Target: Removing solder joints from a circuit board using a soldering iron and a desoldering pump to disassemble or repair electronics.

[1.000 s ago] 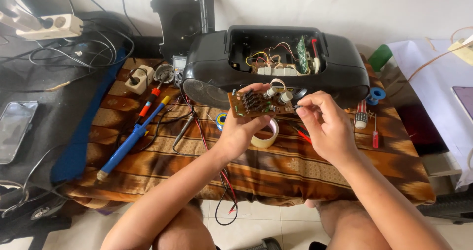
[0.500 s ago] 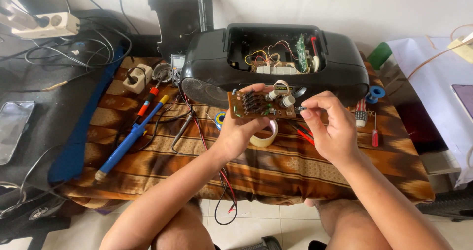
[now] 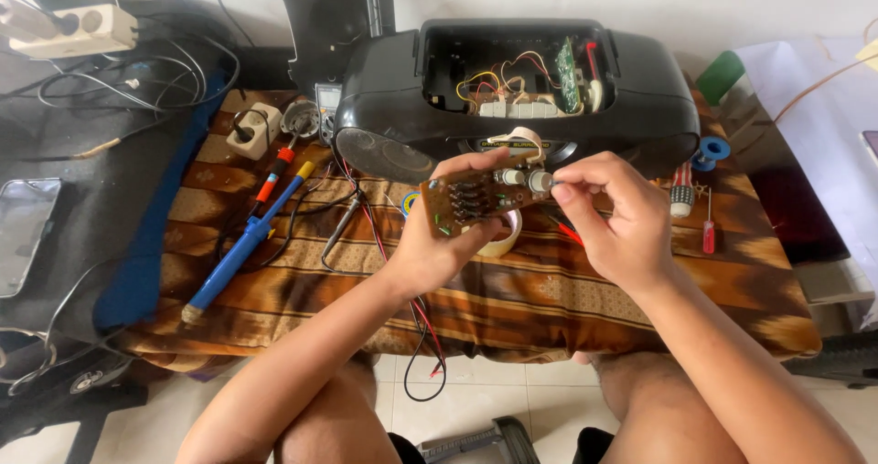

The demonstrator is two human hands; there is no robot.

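Gripping a brown circuit board [image 3: 466,203], the left hand [image 3: 439,245] held it above the cloth [image 3: 549,299] while the right hand [image 3: 613,217] pinched its knob [image 3: 540,181].

Support: a low table [image 3: 567,309] covered by a brown and orange patterned cloth [image 3: 274,272], standing on a pale tiled floor [image 3: 457,409].
Back of the table: an opened black portable stereo [image 3: 631,107], its wiring and a green board showing inside.
Left part: a blue soldering iron [image 3: 242,245] lying slantwise, a red-handled tool [image 3: 272,176] just beside it, a white plug adapter [image 3: 253,130], a small round metal part [image 3: 299,117].
Middle: metal tweezers [image 3: 343,226], red and black leads [image 3: 366,231] trailing over the front edge, a roll of tape [image 3: 503,237] partly hidden.
Right part: a blue solder spool [image 3: 712,149], a small red screwdriver [image 3: 708,226], a striped-handled driver [image 3: 681,192].
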